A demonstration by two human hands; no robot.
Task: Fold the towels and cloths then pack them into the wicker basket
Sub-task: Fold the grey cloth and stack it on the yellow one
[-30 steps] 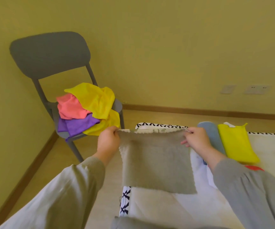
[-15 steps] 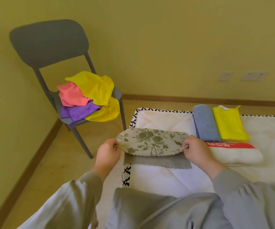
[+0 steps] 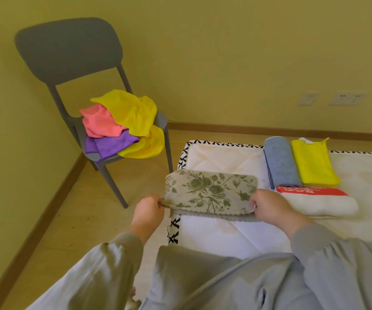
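Observation:
A beige cloth with a green flower print [image 3: 209, 191] lies folded over on the near left corner of the white mattress [image 3: 220, 159]. My left hand [image 3: 149, 210] pinches its left end and my right hand [image 3: 267, 205] pinches its right end. Folded pieces lie to the right: a blue towel [image 3: 280, 163], a yellow cloth [image 3: 312, 163] and a white towel with a red band [image 3: 319, 202]. Unfolded yellow [image 3: 131, 110], pink [image 3: 100, 121] and purple [image 3: 111, 144] cloths are heaped on the grey chair [image 3: 68, 48]. No wicker basket is in view.
The chair stands in the room's corner on the wooden floor [image 3: 73, 204], left of the mattress. Wall sockets [image 3: 346, 99] sit low on the yellow wall at the right. My grey-clad legs fill the bottom of the view.
The cloth, held up flat a second ago, has been folded over and lowered onto the mattress corner. Both hands came down with it and still pinch its ends.

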